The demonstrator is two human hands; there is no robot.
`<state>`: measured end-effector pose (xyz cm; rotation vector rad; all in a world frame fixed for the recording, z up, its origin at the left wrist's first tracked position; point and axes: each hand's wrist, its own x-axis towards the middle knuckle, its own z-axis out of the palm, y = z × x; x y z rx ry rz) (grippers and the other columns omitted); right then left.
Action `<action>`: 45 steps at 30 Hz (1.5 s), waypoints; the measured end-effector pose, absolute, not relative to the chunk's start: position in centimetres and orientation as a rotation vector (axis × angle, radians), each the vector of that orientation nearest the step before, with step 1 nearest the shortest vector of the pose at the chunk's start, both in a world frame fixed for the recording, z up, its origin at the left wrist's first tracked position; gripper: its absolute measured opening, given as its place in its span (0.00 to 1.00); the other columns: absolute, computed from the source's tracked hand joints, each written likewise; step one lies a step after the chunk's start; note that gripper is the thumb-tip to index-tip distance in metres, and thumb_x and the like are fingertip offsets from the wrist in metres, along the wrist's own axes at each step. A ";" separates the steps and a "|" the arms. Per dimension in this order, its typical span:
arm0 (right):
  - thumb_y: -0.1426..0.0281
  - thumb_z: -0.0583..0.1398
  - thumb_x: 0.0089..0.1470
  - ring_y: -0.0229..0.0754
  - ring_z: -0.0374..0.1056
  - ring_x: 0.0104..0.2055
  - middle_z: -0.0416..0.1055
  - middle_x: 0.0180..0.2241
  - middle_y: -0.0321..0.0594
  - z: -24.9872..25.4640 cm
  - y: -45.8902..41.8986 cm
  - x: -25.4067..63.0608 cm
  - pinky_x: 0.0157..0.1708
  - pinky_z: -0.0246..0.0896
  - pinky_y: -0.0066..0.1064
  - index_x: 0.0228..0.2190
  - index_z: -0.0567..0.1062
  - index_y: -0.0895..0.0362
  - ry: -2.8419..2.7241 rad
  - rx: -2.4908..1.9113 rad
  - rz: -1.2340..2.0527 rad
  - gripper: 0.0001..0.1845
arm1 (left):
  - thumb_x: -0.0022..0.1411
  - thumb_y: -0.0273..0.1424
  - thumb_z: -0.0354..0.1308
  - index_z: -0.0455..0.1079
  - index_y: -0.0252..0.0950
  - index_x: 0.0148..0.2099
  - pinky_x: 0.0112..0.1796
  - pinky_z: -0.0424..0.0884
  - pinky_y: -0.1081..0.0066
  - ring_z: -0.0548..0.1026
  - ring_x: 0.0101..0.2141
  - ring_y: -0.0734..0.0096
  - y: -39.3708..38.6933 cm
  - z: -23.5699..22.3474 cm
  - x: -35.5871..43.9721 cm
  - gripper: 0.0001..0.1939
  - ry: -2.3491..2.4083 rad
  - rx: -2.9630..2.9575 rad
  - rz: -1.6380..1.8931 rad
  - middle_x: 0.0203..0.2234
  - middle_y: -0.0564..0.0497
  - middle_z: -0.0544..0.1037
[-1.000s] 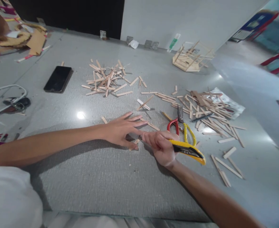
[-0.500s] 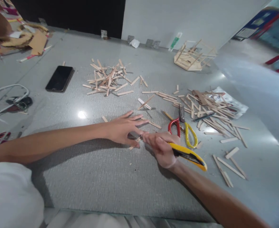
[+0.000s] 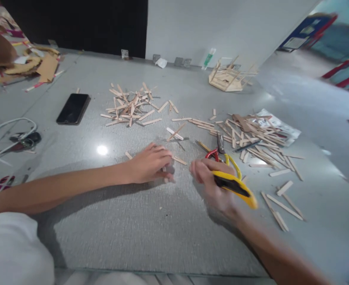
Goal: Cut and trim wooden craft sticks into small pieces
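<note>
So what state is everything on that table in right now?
Left hand: fingers bent, low over the table; grip unclear
Right hand: closed on the yellow tool
Yellow tool: held, blade not visible
Red-and-yellow cutters: lying down, handles spread
Phone: flat, screen dark
Stick frame: standing, open-sided
Middle stick pile: loose, jumbled
Plastic wrapper: partly covered by sticks

**Yellow and black on streaked grey**

The cutter (image 3: 236,189) is yellow with a black inset; the pliers (image 3: 220,143) pair one red handle with one yellow. Pale-tan sticks (image 3: 132,109) dot the finely streaked grey desk (image 3: 117,233). Upper left, the phone (image 3: 73,109) is black.
</note>
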<state>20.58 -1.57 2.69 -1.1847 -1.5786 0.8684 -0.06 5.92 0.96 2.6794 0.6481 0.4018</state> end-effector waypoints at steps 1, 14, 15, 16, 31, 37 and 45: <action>0.63 0.55 0.64 0.34 0.45 0.21 0.49 0.18 0.29 3.0 -1.5 21.1 0.22 0.40 0.32 0.18 0.56 0.54 -1.695 -1.296 0.751 0.24 | 0.70 0.40 0.54 0.74 0.32 0.40 0.51 0.64 0.56 0.72 0.51 0.53 6.0 1.3 -0.2 0.16 0.638 2.701 0.378 0.50 0.39 0.76; 0.65 0.59 0.61 0.33 0.49 0.21 0.52 0.18 0.27 5.2 -2.0 21.7 0.22 0.44 0.29 0.22 0.57 0.53 -2.101 -1.401 0.457 0.20 | 0.72 0.35 0.47 0.61 0.37 0.39 0.28 0.65 0.73 0.72 0.27 0.72 5.3 7.5 -1.8 0.09 0.838 2.083 0.367 0.28 0.52 0.75; 0.66 0.59 0.61 0.33 0.50 0.20 0.54 0.18 0.28 4.8 -2.2 21.7 0.22 0.44 0.29 0.22 0.58 0.53 -2.141 -1.400 0.465 0.18 | 0.72 0.37 0.48 0.59 0.38 0.41 0.27 0.65 0.74 0.73 0.25 0.74 4.9 8.6 -1.9 0.08 0.839 1.939 0.416 0.29 0.52 0.76; 0.67 0.58 0.61 0.33 0.52 0.20 0.56 0.18 0.28 4.3 -2.3 21.7 0.22 0.45 0.29 0.23 0.58 0.53 -2.174 -1.399 0.480 0.17 | 0.72 0.38 0.49 0.59 0.38 0.43 0.25 0.65 0.75 0.72 0.23 0.76 4.4 9.7 -2.0 0.09 0.839 1.823 0.466 0.29 0.53 0.76; 0.74 0.54 0.60 0.38 0.61 0.22 0.65 0.19 0.35 0.9 -2.2 21.8 0.24 0.49 0.30 0.22 0.63 0.53 -2.305 -1.283 0.258 0.15 | 0.70 0.32 0.55 0.60 0.36 0.60 0.29 0.75 0.73 0.79 0.33 0.68 0.0 14.6 -2.5 0.18 0.605 1.295 0.620 0.34 0.47 0.78; 0.76 0.56 0.54 0.39 0.63 0.23 0.68 0.21 0.36 1.3 -2.2 21.9 0.25 0.50 0.30 0.23 0.65 0.54 -2.327 -1.289 0.297 0.10 | 0.68 0.34 0.58 0.65 0.36 0.55 0.23 0.75 0.76 0.81 0.28 0.68 -0.4 14.9 -2.5 0.15 0.683 1.218 0.589 0.32 0.47 0.81; 0.77 0.56 0.55 0.38 0.61 0.22 0.66 0.21 0.35 1.3 -2.1 22.0 0.24 0.50 0.30 0.22 0.64 0.54 -2.237 -1.292 0.377 0.12 | 0.68 0.36 0.58 0.66 0.36 0.50 0.23 0.74 0.76 0.81 0.30 0.68 -1.0 15.0 -2.5 0.12 0.700 1.256 0.600 0.33 0.48 0.80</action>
